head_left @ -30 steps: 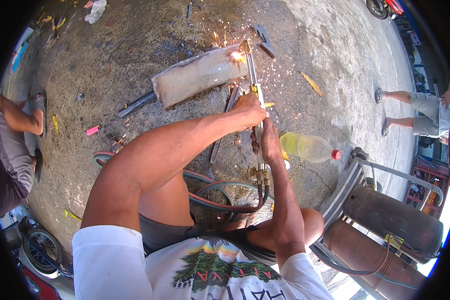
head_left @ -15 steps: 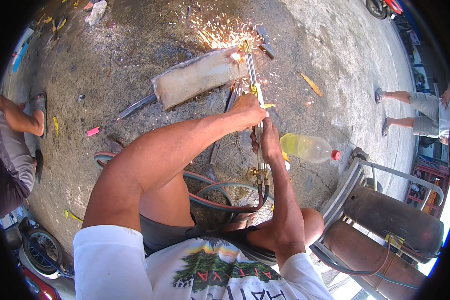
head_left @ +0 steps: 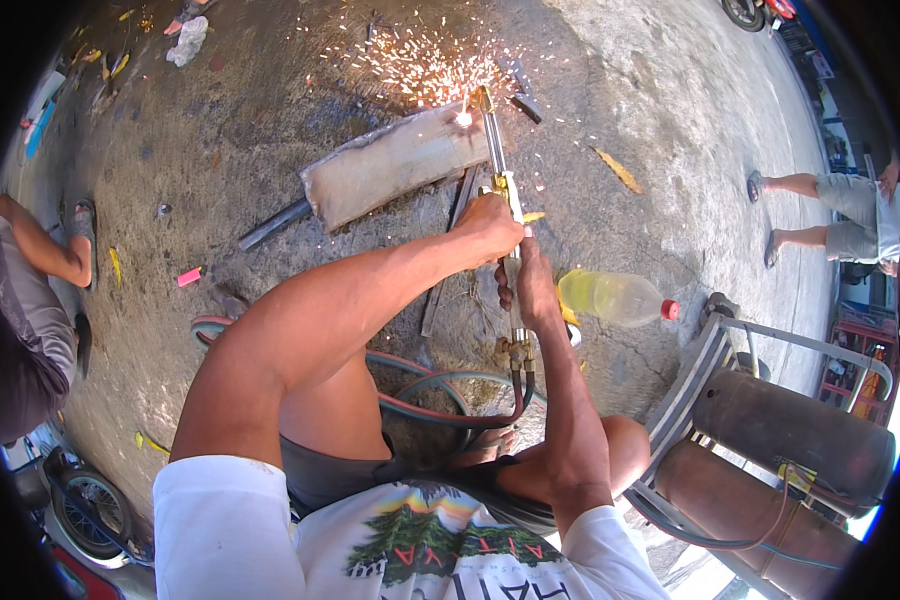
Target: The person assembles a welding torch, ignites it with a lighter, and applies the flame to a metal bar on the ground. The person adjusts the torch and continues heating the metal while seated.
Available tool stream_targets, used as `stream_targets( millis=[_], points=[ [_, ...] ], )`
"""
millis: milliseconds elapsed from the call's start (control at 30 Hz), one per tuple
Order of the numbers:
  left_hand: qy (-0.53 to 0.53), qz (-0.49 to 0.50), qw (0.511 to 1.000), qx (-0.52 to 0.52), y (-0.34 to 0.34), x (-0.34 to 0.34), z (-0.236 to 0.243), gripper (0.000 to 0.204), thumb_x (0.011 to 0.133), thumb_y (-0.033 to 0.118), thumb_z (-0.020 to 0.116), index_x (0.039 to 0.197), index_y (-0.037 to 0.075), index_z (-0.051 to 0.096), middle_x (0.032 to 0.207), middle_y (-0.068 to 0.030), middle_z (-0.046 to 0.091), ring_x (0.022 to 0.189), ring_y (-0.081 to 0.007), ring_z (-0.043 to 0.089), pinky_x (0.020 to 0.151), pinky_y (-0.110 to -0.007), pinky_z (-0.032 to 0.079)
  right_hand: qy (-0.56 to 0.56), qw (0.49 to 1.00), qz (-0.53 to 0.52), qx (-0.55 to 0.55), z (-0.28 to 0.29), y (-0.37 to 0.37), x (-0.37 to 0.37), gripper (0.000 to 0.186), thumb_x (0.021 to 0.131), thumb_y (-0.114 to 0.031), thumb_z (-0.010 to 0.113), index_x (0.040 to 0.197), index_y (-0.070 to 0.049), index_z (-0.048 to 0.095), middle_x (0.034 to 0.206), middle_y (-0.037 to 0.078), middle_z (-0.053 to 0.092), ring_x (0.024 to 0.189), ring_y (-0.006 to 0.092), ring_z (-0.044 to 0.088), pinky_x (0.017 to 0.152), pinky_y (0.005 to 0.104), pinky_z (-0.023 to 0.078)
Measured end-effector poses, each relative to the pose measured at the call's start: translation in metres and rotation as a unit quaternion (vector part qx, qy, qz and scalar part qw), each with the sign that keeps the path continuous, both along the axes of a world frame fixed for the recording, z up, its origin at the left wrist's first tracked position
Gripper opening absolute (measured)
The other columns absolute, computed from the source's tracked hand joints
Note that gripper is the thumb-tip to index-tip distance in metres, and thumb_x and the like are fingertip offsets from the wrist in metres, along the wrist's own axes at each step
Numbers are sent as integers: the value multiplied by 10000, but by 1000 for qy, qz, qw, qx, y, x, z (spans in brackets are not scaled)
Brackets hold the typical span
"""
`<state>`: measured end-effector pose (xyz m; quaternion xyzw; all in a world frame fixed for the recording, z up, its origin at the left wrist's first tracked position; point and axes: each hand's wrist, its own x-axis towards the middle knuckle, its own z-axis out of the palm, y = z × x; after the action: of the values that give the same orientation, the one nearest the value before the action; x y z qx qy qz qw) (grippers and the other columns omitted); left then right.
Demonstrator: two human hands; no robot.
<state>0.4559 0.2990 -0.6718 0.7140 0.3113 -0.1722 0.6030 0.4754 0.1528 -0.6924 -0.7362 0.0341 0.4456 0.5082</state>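
Both of my hands are wrapped round a metal cutting torch (head_left: 494, 140). My left hand (head_left: 490, 226) grips it toward the front, near the brass valve. Just behind, my right hand (head_left: 534, 285) is closed round the handle, ahead of the brass hose fittings. At the torch tip a bright glowing spot burns on the far right end of a grey metal plate (head_left: 400, 165), and orange sparks (head_left: 430, 70) spray up and left. The plate lies tilted across a dark metal bar (head_left: 275, 222) on the concrete.
Red and green hoses (head_left: 420, 400) loop below my hands. A plastic bottle (head_left: 615, 298) of yellowish liquid lies at right, near a cart with gas cylinders (head_left: 790, 430). A pink lighter (head_left: 189, 276) lies at left. One person (head_left: 40, 300) sits at far left; another (head_left: 850, 215) stands at right.
The torch tip and glowing spot have shifted slightly left along the plate's end. The sparks now spread wider, more to the left. Both hands keep their grip.
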Motion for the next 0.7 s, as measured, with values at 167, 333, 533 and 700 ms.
stream_targets(
  millis=[167,333,533,700],
  points=[
    [-54,-39,995,74,1,-2,3,215,839,113,608,874,-85,685,745,-212,687,672,-301,694,588,-440,529,62,995,-23,75,-3,-6,1,666,997,-733,260,909,-115,491,640,13,461,470,138,398,438,304,332],
    [-120,-30,985,123,-4,-2,9,234,878,169,604,914,-52,672,662,-144,637,560,-231,629,538,-432,500,89,985,-59,139,-5,-9,3,671,1000,-722,256,894,-102,488,622,29,462,441,148,388,422,315,330],
    [-104,-38,991,79,-5,3,-7,235,911,162,608,1005,-32,701,625,-84,600,499,-166,542,457,-369,449,81,981,-86,154,-3,-10,3,676,1005,-716,255,908,-93,499,615,31,455,435,151,386,411,323,328],
    [-95,-34,994,44,-8,6,2,287,912,160,613,1094,-50,689,615,-66,583,486,-155,525,441,-353,438,68,980,-94,159,-7,-16,6,669,1014,-696,268,942,-78,513,620,39,471,435,149,408,404,318,334]
  ],
)
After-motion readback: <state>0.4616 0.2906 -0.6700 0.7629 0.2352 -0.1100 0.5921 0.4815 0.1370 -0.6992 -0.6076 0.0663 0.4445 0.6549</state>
